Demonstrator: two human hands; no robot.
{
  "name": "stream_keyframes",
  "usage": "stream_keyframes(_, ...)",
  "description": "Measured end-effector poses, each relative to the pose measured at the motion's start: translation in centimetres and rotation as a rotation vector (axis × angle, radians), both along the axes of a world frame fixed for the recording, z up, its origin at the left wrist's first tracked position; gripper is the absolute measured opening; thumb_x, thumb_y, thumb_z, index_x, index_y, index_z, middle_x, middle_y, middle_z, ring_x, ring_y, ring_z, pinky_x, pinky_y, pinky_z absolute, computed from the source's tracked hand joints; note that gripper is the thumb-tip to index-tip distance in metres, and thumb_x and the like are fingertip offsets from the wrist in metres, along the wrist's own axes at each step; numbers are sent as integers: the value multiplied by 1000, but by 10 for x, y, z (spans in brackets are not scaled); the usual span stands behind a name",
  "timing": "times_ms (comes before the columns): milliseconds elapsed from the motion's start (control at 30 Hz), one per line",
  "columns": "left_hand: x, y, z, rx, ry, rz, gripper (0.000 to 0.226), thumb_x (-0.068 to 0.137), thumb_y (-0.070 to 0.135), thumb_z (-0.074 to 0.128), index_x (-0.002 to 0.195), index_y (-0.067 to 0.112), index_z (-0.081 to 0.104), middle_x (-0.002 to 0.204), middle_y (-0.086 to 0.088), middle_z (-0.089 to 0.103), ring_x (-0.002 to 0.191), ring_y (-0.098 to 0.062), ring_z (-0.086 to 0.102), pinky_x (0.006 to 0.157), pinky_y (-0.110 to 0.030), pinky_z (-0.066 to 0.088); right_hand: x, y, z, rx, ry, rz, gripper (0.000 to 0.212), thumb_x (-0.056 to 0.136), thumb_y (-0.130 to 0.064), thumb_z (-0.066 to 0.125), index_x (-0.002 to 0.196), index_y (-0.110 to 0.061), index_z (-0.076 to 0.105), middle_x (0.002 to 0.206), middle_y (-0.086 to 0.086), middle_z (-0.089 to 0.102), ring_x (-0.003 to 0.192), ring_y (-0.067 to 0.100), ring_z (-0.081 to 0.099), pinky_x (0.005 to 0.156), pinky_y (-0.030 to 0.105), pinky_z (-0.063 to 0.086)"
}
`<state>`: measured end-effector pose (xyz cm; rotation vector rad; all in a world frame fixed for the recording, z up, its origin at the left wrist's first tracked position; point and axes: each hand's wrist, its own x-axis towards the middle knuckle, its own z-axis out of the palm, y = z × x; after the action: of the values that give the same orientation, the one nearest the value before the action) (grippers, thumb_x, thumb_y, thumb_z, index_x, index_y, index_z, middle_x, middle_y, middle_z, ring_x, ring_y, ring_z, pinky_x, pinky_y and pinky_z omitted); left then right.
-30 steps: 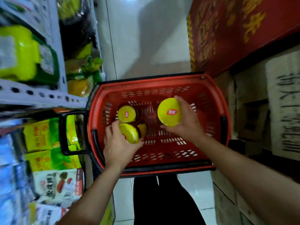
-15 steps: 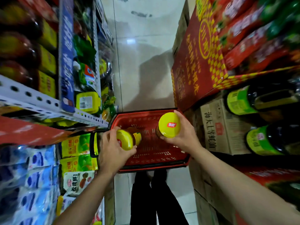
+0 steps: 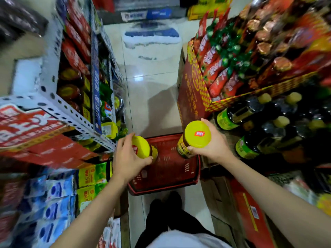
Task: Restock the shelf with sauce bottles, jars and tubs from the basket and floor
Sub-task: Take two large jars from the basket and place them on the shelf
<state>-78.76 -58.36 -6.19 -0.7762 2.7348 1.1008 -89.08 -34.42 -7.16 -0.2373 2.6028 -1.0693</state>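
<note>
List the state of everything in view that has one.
left jar: lid on, tilted, held in the air
right jar: lid on, held in the air
left hand: fingers curled round left jar
right hand: fingers curled round right jar
basket: on the floor, inside partly hidden
dark bottles: capped, on the shelf

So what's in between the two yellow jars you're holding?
Nothing sits between the left jar and the right jar. In the head view, the gap only shows the red basket lower down, below them.
</note>
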Motion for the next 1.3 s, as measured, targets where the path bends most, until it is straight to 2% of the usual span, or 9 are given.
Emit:
stream_keyframes(167, 0, 17, 33, -22, 79, -88, 91, 55, 31, 83, 132, 22, 36, 127, -6, 46, 114, -26, 47, 91, -36, 42, 17, 33, 34, -12, 67, -66, 102, 54, -35, 87, 140, -27, 33, 131, 0, 54, 121, 18, 48, 94, 15, 29)
stream_keyframes(333, -11, 39, 56, -62, 123, -256, 87, 56, 31, 83, 130, 17, 40, 123, -5, 44, 113, -24, 47, 88, -34, 42, 35, 62, 56, -50, 93, -147, 104, 52, -40, 87, 140, -30, 32, 131, 0, 54, 121, 19, 49, 104, 31, 37)
stream_keyframes(600, -21, 59, 71, 10, 160, -500, 87, 58, 29, 83, 132, 18, 40, 126, -4, 44, 118, -21, 45, 93, -31, 37, 85, 82, 72, -59, 130, -383, 98, 55, -38, 86, 139, -30, 35, 122, -4, 52, 109, 11, 47, 94, 25, 38)
stream_keyframes(800, -21, 70, 76, 25, 141, -753, 85, 57, 28, 82, 131, 24, 42, 122, -2, 44, 113, -20, 47, 90, -27, 35, 147, 80, 80, -69, 185, -602, 95, 56, -38, 86, 137, -29, 36, 117, -10, 49, 109, 10, 47, 90, 23, 37)
stream_keyframes(933, -14, 87, 76, 58, 150, -929, 83, 56, 24, 83, 129, 24, 44, 121, -1, 44, 107, -15, 46, 85, -21, 32, 193, 80, 87, -53, 195, -770, 94, 57, -35, 86, 137, -28, 37, 115, -12, 46, 108, 5, 42, 92, 17, 32)
stream_keyframes(1033, -8, 111, 75, 77, 175, -1072, 83, 54, 22, 84, 128, 21, 47, 124, -3, 45, 112, -20, 48, 88, -23, 35, 234, 86, 91, -35, 221, -898, 86, 58, -31, 86, 130, -36, 40, 108, -18, 47, 101, -4, 41, 86, -1, 25)
stream_keyframes(1100, -1, 130, 77, 61, 190, -1163, 84, 54, 25, 84, 129, 24, 46, 123, -2, 46, 113, -22, 48, 91, -30, 39, 260, 91, 93, -29, 243, -983, 81, 57, -28, 87, 124, -39, 41, 105, -20, 49, 99, -4, 44, 81, -6, 23)
stream_keyframes(1200, 14, 160, 83, 63, 170, -1279, 88, 52, 30, 83, 130, 25, 44, 126, -2, 45, 114, -23, 47, 93, -35, 41, 299, 101, 94, 0, 247, -1092, 91, 55, -32, 87, 133, -28, 42, 111, -17, 51, 105, 1, 47, 85, -3, 24)
stream_keyframes(1300, 34, 191, 87, 82, 156, -1401, 100, 34, 53, 68, 128, 26, 46, 127, 0, 48, 116, -22, 47, 97, -35, 41, 340, 111, 97, -4, 261, -1211, 93, 56, -31, 87, 135, -26, 40, 117, -12, 53, 108, 1, 46, 90, 1, 26)
